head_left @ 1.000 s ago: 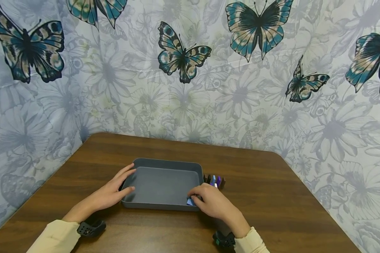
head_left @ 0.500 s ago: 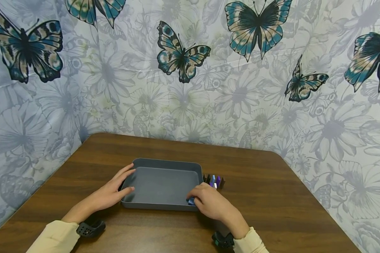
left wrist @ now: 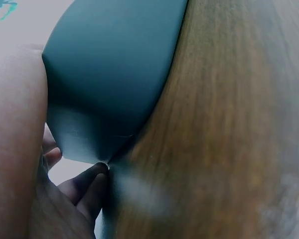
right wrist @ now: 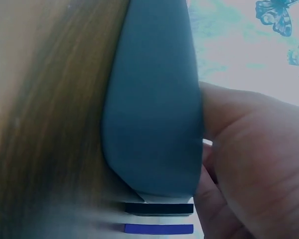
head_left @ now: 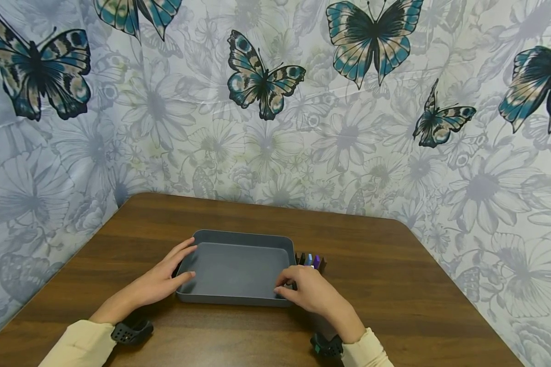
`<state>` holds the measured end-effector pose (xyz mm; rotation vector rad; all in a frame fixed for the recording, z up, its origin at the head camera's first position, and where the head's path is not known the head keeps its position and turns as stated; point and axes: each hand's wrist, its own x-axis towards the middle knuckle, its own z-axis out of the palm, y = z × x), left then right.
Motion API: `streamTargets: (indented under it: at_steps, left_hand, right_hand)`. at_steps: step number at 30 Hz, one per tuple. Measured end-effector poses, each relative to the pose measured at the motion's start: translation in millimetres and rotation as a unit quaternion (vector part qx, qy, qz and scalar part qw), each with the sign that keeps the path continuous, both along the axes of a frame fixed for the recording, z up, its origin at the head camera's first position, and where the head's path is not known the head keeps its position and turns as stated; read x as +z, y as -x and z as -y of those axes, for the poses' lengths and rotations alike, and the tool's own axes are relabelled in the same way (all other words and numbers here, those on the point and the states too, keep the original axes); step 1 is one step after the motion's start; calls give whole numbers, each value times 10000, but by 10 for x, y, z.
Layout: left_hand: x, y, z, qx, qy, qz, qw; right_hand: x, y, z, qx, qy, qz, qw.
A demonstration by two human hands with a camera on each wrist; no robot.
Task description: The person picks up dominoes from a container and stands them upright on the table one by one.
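Observation:
A shallow grey rectangular tray [head_left: 236, 267] sits on the table. My left hand [head_left: 158, 279] rests along its left side, fingers straight and spread and the thumb over the rim. My right hand [head_left: 314, 291] is at the tray's front right corner, thumb and forefinger bent over the rim and reaching inside. The small blue piece seen there earlier is hidden now, so I cannot tell whether the fingers pinch it. In the right wrist view the thumb [right wrist: 229, 107] lies near the upper edge of the tray wall [right wrist: 154, 99].
Just right of the tray several slim domino-like pieces stand in a row, among them a purple piece [head_left: 317, 262] and a blue piece [head_left: 309, 260]. A black piece [right wrist: 159, 208] is closest to the tray wall. The wooden table [head_left: 395, 295] meets a butterfly-print backdrop [head_left: 266, 153].
My right hand has shifted slightly right at the tray corner. The blue piece under its fingers turned and dropped out of sight. The left hand has stayed put.

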<state>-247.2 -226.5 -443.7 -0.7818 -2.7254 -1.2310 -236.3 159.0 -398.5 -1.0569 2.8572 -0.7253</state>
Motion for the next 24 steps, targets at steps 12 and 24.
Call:
streamTargets:
  at_steps: [12,24]
  left_hand:
    - [7,-12,-17,-40,-30,43,10000]
    - [-10,6,-7,-79,-31,-46,10000]
  right_hand:
    - [-2,-6,-37,-108,168,92,9998]
    - [-21,-61,-129,79,878,15,9961]
